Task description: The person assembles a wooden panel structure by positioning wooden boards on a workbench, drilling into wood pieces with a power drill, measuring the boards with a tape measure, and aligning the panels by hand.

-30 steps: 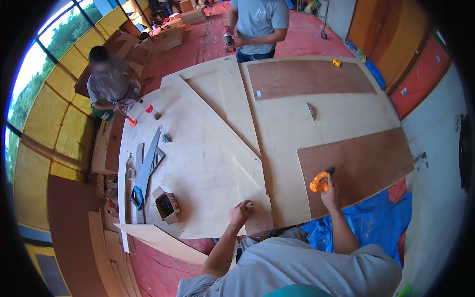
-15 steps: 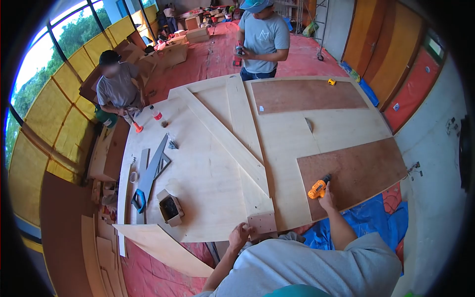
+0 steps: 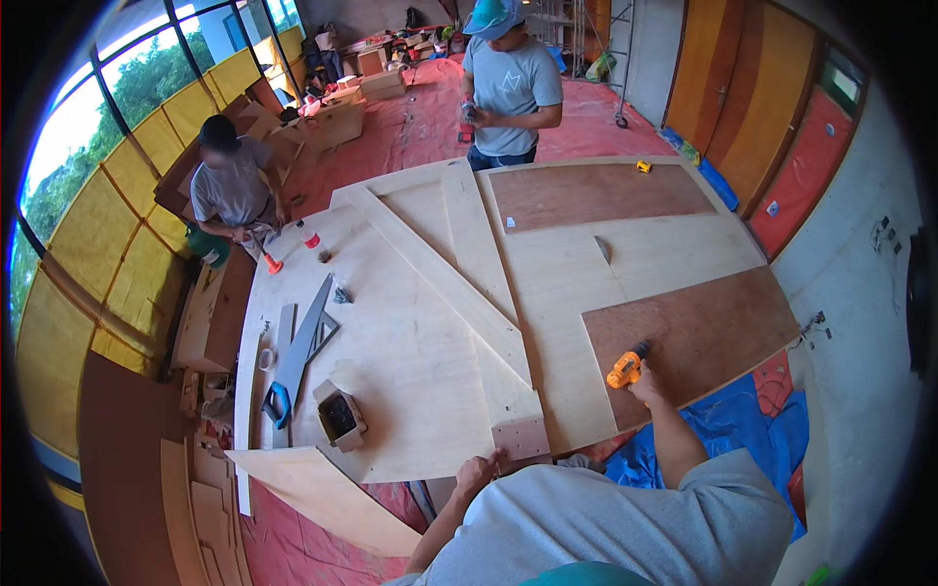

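Note:
My right hand (image 3: 645,384) is wrapped round the grip of an orange drill (image 3: 625,367), which lies over the brown panel (image 3: 699,332) on the large pale board (image 3: 401,293). At the board's near edge my left hand (image 3: 476,473) is closed beside the small brown plate (image 3: 521,439); whatever its fingers pinch is too small to make out. Long wooden strips (image 3: 440,278) run across the board from that plate. An open cardboard box (image 3: 340,418) with dark contents stands left of my left hand.
A handsaw (image 3: 298,356), a red-labelled bottle (image 3: 309,235) and an orange-red tool (image 3: 273,264) lie or stand on the left. One person (image 3: 234,186) is at the left edge, another (image 3: 510,93) at the far edge with a drill. A thin panel (image 3: 327,498) juts out in front.
The view has tilted up. My left hand has shifted from the strip's end to the near edge beside the small brown plate. The drill stays in my right hand.

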{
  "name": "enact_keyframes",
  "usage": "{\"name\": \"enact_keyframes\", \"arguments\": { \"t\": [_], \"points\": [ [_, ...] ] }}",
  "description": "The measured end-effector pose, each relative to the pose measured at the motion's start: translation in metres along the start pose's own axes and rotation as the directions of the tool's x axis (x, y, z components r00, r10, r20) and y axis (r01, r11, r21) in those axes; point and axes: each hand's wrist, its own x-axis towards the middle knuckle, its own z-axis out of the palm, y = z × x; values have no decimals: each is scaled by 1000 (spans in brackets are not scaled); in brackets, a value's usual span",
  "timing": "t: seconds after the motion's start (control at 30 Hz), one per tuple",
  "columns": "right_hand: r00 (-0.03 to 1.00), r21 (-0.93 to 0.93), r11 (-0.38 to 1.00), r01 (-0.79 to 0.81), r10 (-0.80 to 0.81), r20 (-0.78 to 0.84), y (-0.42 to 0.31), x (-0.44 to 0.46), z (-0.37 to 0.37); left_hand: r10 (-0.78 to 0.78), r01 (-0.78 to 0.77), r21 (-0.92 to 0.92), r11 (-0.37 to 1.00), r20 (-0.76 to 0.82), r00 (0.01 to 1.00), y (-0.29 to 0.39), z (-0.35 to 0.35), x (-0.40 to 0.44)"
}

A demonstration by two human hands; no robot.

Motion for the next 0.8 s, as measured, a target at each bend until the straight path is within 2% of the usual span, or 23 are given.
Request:
{"name": "enact_keyframes", "arguments": {
  "t": [0.1,0.2,0.27,0.3,0.37,0.5,0.57,0.7,0.77,0.8],
  "points": [
    [1000,10,1000,-3,3,5,2,3,1,-22,23,19,1000,-34,999,-4,4,3],
    [1000,24,1000,-8,8,2,3,5,5,-35,35,9,999,3,999,-9,8,7],
    [1000,40,999,-5,5,-2,5,7,6,47,-43,185,982,-15,999,-34,31,30],
    [1000,56,998,-3,2,8,6,7,6,46,-42,188,981,-16,999,-27,26,21],
    [1000,75,997,-3,1,21,8,9,8,228,-233,350,907,56,972,-5,9,-8],
    [1000,64,998,11,-12,10,14,16,15,311,-322,381,867,94,946,-21,19,5],
    [1000,53,998,19,-19,2,15,16,14,281,-272,311,911,15,960,-11,16,-6],
    [1000,39,999,18,-18,10,7,7,5,192,-176,210,962,-61,979,-33,38,24],
    [1000,11,1000,9,-9,18,7,6,5,51,-42,-149,988,58,997,-27,34,31],
    [1000,28,999,18,-18,8,7,7,8,47,-37,-152,988,62,997,-26,35,31]
  ]
}}
